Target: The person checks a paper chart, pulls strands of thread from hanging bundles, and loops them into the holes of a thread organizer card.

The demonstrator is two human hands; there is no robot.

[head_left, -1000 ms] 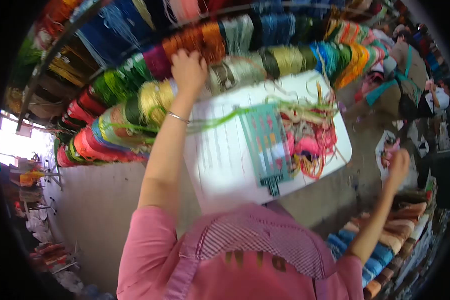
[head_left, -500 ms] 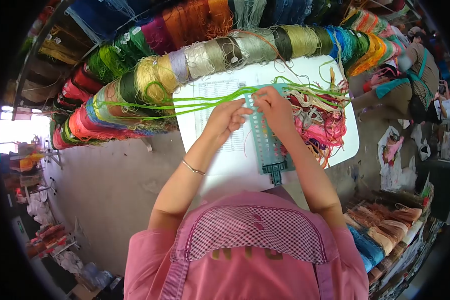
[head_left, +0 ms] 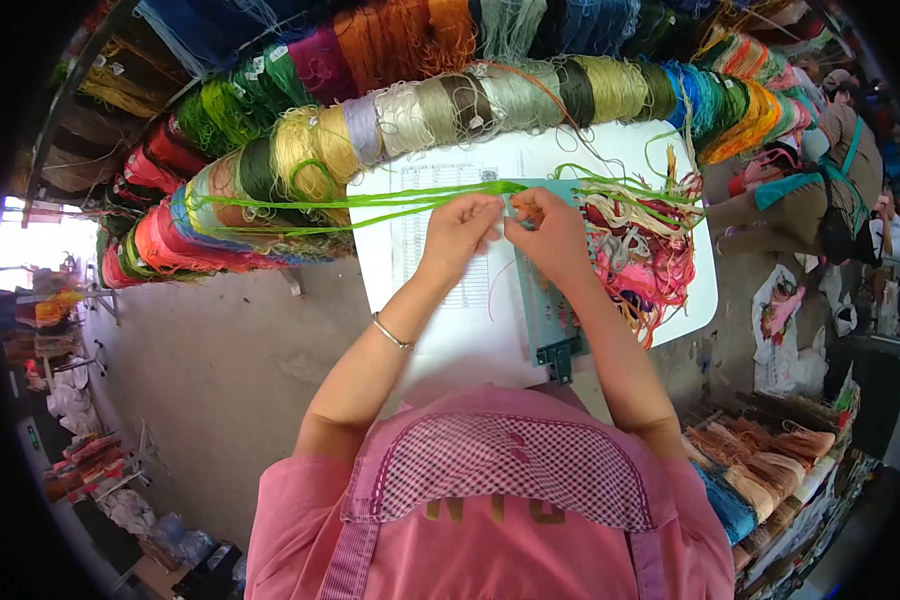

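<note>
My left hand point(head_left: 462, 235) is closed in a pinch beside the upper left edge of a teal board with a row of holes point(head_left: 542, 300). Close to it, my right hand point(head_left: 552, 238) is pinched over the board's upper part, covering many of its holes. The fingertips nearly meet; whatever they hold is too small to make out. Bright green yarn strands point(head_left: 400, 199) stretch from the left and gather at the board's top, just above both hands. Under the left hand lies a printed sheet point(head_left: 470, 290). A black clip point(head_left: 558, 358) sits at the board's lower end.
A tangled pile of pink, cream and red yarn point(head_left: 645, 260) covers the right of the white table point(head_left: 695, 310). Behind it, coloured yarn hanks hang on a long bar point(head_left: 410, 120). More hanks point(head_left: 760, 460) lie at lower right. A person point(head_left: 835, 180) bends at far right.
My two hands have come closer together, the fingertips now almost touching. The right hand has turned and its fingers have moved lower. The teal board's lower end has shifted slightly right and down.
</note>
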